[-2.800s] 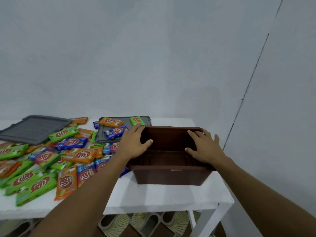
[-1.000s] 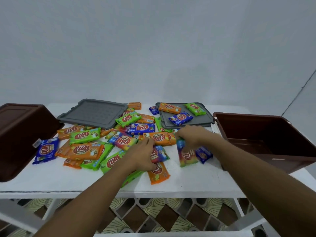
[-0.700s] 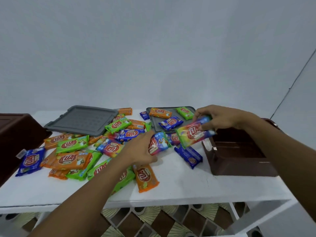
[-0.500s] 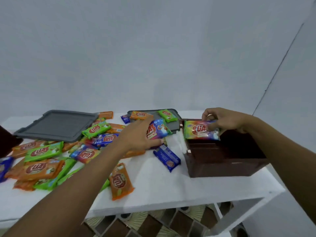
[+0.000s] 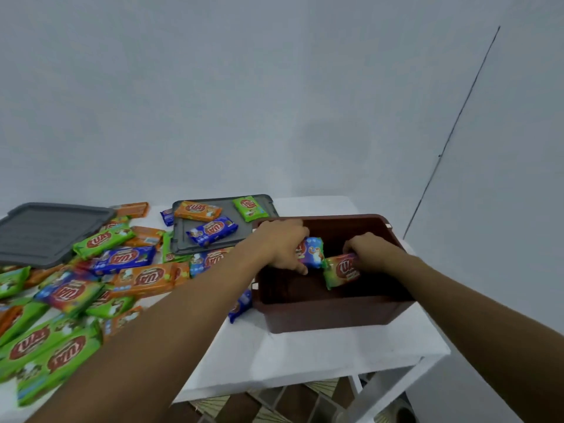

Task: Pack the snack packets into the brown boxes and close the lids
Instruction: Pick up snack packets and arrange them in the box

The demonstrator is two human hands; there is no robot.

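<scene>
Since 0.5 s earlier, both hands have been lowered into the brown box (image 5: 329, 312), which stands at the 3 o'clock end of the table (image 5: 305, 352). A blue packet (image 5: 314, 251) is gripped by the left hand (image 5: 283, 245), and a green-orange packet (image 5: 341, 270) by the right hand (image 5: 370, 250). Loose packets (image 5: 143, 279) are spread at 9 o'clock of the box.

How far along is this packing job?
Barely begun. Done: the open brown plastic box stands on the white table. In hand: the left hand holds a blue snack packet and the right hand an orange-green snack packet inside it. Left: the pile of loose packets lies on the table; the left grey plastic lid and the packet-strewn grey plastic lid are off.
</scene>
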